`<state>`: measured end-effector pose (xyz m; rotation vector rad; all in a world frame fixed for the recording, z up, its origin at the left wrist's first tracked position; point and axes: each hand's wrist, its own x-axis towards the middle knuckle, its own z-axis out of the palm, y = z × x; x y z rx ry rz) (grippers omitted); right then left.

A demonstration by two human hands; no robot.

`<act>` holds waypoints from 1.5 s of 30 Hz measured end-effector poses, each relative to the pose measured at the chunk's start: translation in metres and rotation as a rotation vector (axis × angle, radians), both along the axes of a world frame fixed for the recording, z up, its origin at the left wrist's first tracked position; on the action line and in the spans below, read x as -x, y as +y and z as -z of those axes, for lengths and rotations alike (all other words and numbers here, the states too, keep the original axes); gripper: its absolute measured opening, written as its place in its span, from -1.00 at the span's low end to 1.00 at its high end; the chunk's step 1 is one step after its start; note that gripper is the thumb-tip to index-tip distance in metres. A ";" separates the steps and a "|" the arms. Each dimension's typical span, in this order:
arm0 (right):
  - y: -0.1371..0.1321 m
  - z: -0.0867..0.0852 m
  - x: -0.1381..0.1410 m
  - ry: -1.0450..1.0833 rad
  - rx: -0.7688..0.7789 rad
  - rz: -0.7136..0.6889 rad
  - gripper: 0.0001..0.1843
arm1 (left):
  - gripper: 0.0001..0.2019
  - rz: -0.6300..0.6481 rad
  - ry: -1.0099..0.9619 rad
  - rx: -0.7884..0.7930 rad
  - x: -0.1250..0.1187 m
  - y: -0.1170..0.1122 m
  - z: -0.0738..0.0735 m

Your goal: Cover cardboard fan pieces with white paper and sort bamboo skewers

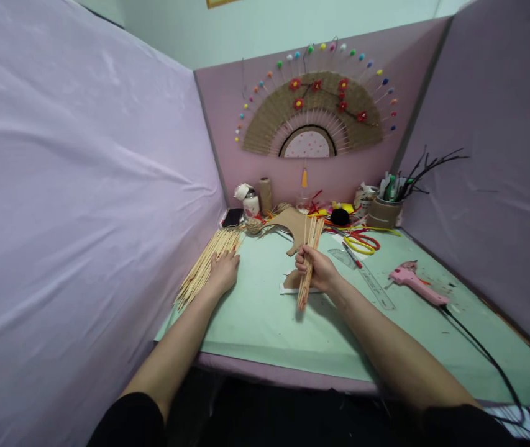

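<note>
My right hand is closed round a bundle of thin wooden sticks, held tilted above the middle of the table. To the left, a larger pile of similar sticks lies along the fabric wall. My left hand rests on the right side of that pile, fingers stretched out over the sticks; its fingertips are small in view. Just behind my right hand, a torn cardboard piece with a white edge lies on the green tabletop, partly hidden by the bundle. A cut brown cardboard shape lies farther back.
A pink glue gun with a black cord lies at right. Nearby are a clear ruler, a protractor and scissors. Jars and a pot of branches stand at the back. A decorated fan hangs on the rear panel.
</note>
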<state>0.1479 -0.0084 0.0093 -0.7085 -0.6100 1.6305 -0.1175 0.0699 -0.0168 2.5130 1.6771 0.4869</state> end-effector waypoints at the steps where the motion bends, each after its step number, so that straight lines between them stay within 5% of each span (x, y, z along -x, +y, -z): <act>1: 0.001 -0.003 0.002 0.008 -0.009 0.001 -0.78 | -0.66 0.020 -0.136 0.050 -0.005 -0.002 -0.002; 3: 0.005 -0.012 0.009 0.026 -0.043 -0.017 -0.78 | -0.59 0.095 -0.497 0.254 -0.019 -0.008 -0.008; 5: 0.012 -0.024 0.022 0.022 -0.096 -0.066 -0.78 | -0.50 0.189 -0.624 0.382 -0.036 -0.014 -0.016; 7: 0.021 -0.036 0.039 -0.021 -0.165 -0.132 -0.77 | -0.43 0.429 -0.970 0.779 -0.051 -0.020 -0.024; 11: 0.037 -0.050 0.069 -0.219 -0.314 -0.156 -0.69 | -0.34 0.695 -1.150 1.227 -0.057 -0.028 -0.033; 16: 0.036 -0.051 0.077 -0.681 -0.577 -0.247 -0.60 | -0.59 0.614 -1.149 1.100 -0.038 -0.026 -0.018; 22: 0.031 -0.039 0.073 -0.807 -0.524 -0.498 -0.56 | -0.55 0.513 -1.150 0.976 -0.033 -0.021 0.001; 27: 0.029 -0.035 0.074 -0.863 -0.512 -0.431 -0.62 | -0.55 0.574 -1.011 0.991 -0.033 -0.024 0.000; 34: 0.034 -0.042 0.079 -0.851 -0.697 -0.208 -0.68 | -0.60 0.633 -0.887 0.946 -0.033 -0.027 0.000; 45: 0.029 -0.046 0.088 -0.888 -0.641 -0.216 -0.51 | -0.60 0.616 -0.837 0.880 -0.039 -0.029 0.004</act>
